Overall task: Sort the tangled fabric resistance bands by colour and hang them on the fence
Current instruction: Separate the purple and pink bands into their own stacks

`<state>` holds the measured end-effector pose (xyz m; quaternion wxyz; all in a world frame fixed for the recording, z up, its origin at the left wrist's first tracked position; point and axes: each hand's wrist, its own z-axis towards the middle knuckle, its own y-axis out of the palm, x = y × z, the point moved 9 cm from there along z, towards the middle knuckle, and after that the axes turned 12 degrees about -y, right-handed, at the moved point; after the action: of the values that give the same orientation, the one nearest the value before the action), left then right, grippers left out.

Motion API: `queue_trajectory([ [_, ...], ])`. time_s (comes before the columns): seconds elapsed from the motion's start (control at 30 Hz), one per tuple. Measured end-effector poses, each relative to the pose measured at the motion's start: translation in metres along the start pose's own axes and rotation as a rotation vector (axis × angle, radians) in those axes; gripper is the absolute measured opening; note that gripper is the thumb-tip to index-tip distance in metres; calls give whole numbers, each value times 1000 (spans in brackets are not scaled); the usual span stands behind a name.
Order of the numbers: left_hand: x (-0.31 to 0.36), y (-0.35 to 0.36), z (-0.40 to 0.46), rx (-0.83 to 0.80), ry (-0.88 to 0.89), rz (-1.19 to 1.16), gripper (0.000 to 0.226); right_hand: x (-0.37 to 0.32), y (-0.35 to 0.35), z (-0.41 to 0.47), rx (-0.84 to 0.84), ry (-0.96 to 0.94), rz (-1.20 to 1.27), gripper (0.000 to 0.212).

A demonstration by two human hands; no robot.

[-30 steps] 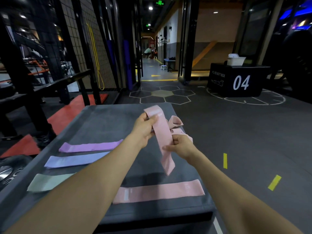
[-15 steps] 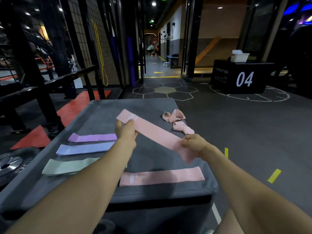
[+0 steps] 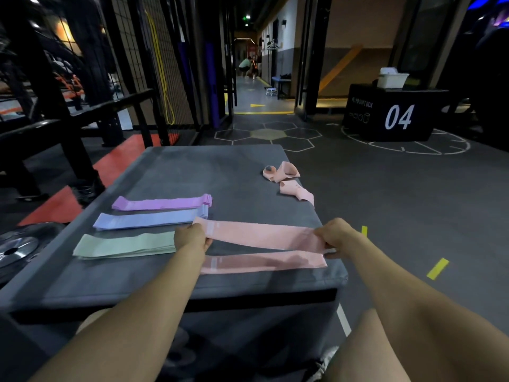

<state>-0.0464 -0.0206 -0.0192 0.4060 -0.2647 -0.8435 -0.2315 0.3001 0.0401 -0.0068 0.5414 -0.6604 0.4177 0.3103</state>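
I hold a pink band (image 3: 259, 235) stretched flat just above a grey padded box (image 3: 209, 166). My left hand (image 3: 191, 238) grips its left end and my right hand (image 3: 334, 236) grips its right end. Directly under it lies another flat pink band (image 3: 264, 262). Further left, a purple band (image 3: 162, 203), a blue band (image 3: 150, 219) and a green band (image 3: 125, 245) lie in a row. Two crumpled pink bands (image 3: 287, 179) sit at the far right of the box top.
A black wire fence (image 3: 154, 59) with a yellow loop (image 3: 162, 78) hanging on it stands beyond the box to the left. A black box marked 04 (image 3: 391, 114) stands at the right. A weight plate (image 3: 16, 249) lies on the floor at the left.
I have pulled the pink band from upright to flat and level, and lowered it over the flat pink band near the front edge.
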Motion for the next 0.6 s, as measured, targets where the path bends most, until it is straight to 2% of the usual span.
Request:
queue_trajectory([
  [0.27, -16, -21, 23, 33, 25, 290, 19, 9, 3, 5, 115, -17, 130, 26],
  [0.4, -19, -30, 30, 44, 25, 338, 17, 18, 8, 10, 128, 34, 240, 11],
  [0.5, -22, -31, 34, 34, 41, 357, 13, 21, 8, 15, 112, -6, 200, 19],
  [0.6, -25, -35, 43, 59, 69, 427, 17, 35, 1, 17, 223, 23, 137, 10],
])
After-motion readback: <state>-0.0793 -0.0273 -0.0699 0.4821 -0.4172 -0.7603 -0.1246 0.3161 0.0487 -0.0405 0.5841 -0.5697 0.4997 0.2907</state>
